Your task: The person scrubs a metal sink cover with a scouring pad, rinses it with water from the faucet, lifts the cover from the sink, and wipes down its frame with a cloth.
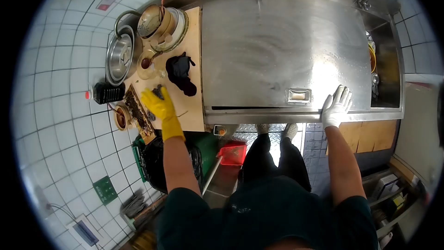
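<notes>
My left hand point(159, 106), in a yellow rubber glove, is at the left end of the wooden board point(192, 106). Its thumb and fingers are curled around a dark grey, rough-looking scouring pad point(158, 91), partly hidden beneath the glove. Beside it lies a long wooden piece with a dark, worn face point(137, 111). A crumpled black cloth or glove point(179, 70) rests to the right of this hand. My right hand point(337, 105), in a white glove, lies flat with fingers extended on the front edge of the stainless steel counter point(268, 51).
Stacked bowls point(155, 23), metal basins point(121, 58) and a dark bottle point(108, 93) crowd the left wall. A sink point(386, 60) is at the right, with faucets behind. Below stand a black-lined bin point(157, 162) and a red dustpan point(232, 153). A small dish point(299, 96) sits near the counter's front.
</notes>
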A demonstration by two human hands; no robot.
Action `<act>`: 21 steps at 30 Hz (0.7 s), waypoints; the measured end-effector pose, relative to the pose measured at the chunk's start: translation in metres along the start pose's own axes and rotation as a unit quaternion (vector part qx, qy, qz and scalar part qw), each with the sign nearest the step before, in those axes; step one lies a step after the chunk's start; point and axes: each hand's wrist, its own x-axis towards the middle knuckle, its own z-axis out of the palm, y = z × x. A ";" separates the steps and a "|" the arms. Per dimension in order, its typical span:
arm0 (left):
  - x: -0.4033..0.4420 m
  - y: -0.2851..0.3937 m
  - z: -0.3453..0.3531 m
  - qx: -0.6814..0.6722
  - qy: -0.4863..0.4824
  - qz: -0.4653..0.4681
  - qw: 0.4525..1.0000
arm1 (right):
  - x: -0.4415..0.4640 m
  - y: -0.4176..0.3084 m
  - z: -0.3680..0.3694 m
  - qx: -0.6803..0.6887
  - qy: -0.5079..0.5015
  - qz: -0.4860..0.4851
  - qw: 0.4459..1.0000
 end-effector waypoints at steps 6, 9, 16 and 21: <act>0.023 0.173 -0.015 -0.270 -0.122 0.090 0.951 | 0.000 0.002 0.001 0.025 0.021 -0.008 0.999; 0.056 0.263 -0.005 -0.361 -0.190 0.168 0.898 | -0.002 0.003 0.000 0.036 0.023 -0.016 0.999; 0.165 0.474 0.080 -0.279 -0.138 0.339 0.888 | -0.001 0.002 -0.005 0.061 0.014 -0.014 0.998; 0.208 0.528 0.112 -0.093 -0.310 0.367 0.872 | 0.001 0.000 -0.009 0.062 -0.009 0.001 0.998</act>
